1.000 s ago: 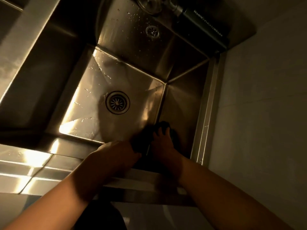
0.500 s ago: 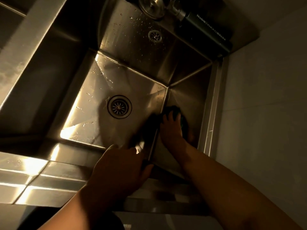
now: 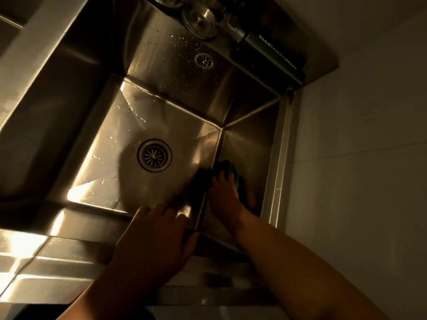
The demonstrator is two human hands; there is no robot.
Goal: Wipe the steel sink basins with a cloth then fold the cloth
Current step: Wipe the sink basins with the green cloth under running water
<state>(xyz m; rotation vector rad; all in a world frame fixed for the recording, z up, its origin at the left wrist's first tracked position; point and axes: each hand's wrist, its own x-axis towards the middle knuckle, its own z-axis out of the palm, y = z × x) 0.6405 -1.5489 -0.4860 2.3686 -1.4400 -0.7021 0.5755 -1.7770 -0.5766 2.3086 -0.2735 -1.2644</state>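
The cloth, dark with a green edge showing, lies pressed against the right wall of the steel sink basin, low down near the seam where that wall meets the floor; the right hand lies flat on top of it, its fingers spread over the fabric and pinning it to the steel rather than curled round it. The left hand rests on the basin's near rim, fingers loosely open and holding nothing, apart from the cloth. The basin's far-right corner lies close beyond the cloth; to its left the floor runs open as far as the round drain, which sits well apart from the cloth. Water drops dot the floor and the back wall, where a small overflow grille sits; above it, at the back rim, a metal tap fitting and a dark lettered bottle lie. A second basin lies to the left in shadow; a pale wall bounds the right; light is dim and warm.
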